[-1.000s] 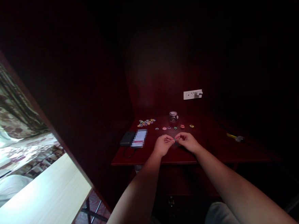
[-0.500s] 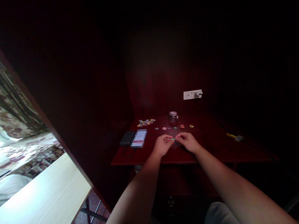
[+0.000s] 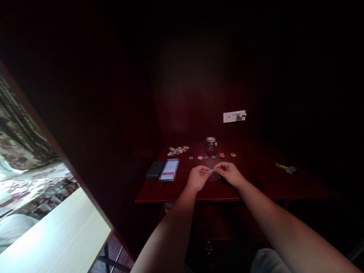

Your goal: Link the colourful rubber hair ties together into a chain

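Observation:
Between my hands is a small green hair tie, pinched from both sides just over the dark red desk. My left hand grips its left end with thumb and fingertips closed. My right hand pinches the right end the same way. Beyond the hands runs a row of small hair ties: a blue one, a pink bunch, a purple one, a green one, a red-orange bunch and a yellow one.
A clear jar stands behind the row. Mixed hair ties lie in a loose pile at the back left. A blurred phone and a black box with a cable sit left. A yellow-ended cable lies right, and a socket is on the wall.
The view has tilted very slightly. Both hands stay in nearly the same place, still pinching the green hair tie; the row and pile look unchanged.

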`<state>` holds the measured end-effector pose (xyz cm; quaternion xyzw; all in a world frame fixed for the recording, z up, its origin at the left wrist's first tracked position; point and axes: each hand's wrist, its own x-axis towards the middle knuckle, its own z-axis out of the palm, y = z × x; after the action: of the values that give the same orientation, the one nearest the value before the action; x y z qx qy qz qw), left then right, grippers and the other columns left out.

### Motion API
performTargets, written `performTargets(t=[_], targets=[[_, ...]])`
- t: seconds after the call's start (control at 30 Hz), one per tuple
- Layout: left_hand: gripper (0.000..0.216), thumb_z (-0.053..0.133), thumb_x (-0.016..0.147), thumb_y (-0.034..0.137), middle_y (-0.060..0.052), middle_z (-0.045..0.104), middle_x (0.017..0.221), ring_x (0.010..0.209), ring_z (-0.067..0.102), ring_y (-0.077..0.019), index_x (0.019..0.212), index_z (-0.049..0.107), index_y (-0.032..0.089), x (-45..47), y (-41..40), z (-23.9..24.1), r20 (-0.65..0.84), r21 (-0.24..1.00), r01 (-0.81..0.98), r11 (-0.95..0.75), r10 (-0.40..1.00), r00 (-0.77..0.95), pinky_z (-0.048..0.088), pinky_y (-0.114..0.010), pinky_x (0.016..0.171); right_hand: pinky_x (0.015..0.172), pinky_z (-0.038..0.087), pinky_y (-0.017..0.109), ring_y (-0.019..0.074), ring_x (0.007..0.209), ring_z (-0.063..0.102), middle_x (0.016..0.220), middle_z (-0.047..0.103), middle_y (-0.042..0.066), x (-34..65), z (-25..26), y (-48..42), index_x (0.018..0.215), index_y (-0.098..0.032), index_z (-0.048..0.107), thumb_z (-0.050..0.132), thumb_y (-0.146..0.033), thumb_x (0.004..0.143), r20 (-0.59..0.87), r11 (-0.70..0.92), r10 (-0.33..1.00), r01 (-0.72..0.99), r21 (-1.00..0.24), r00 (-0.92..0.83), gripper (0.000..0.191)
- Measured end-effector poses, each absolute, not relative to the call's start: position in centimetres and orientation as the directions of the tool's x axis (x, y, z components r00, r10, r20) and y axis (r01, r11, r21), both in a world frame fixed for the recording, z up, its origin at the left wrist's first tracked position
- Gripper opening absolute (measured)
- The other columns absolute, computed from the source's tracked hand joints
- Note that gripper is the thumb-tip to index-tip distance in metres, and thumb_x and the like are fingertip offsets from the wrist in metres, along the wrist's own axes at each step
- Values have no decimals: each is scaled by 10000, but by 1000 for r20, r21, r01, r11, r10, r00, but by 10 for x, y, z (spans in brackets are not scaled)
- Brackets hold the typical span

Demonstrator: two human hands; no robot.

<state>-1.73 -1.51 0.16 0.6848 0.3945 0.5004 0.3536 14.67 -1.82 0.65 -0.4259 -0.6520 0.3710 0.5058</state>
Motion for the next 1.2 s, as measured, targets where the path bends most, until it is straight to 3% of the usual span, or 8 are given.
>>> performTargets(t=[0.27,0.5,0.8,1.2], targets=[[188,632,693,253,-82,667,757,669,602,-131,811,652,108,-18,-15,3,379,886,200,-417,902,205,476,-241,642,453,361,216,93,468,477,630,595,7,147,3,-14,793,-143,603,665,-343,615,349,368,924,109,-924,-156,275],[204,634,686,259,-80,661,743,666,602,-132,821,648,107,-18,-15,2,379,885,212,-414,907,186,471,-238,633,439,344,214,93,444,457,564,573,-1,146,7,-19,736,-142,608,623,-359,661,347,371,927,208,-905,-143,230],[166,610,693,268,-57,646,702,632,578,-120,756,623,116,-17,-18,5,409,868,230,-440,897,170,448,-223,602,452,333,209,93,461,447,523,537,-17,148,6,-17,688,-137,610,644,-337,643,399,423,906,243,-873,-143,207],[250,558,740,362,-67,661,702,639,590,-131,708,616,120,-19,-20,7,418,848,250,-467,880,225,445,-235,619,432,296,205,84,428,418,476,517,-29,147,7,-19,647,-137,590,650,-336,639,351,370,929,259,-892,-117,208]])
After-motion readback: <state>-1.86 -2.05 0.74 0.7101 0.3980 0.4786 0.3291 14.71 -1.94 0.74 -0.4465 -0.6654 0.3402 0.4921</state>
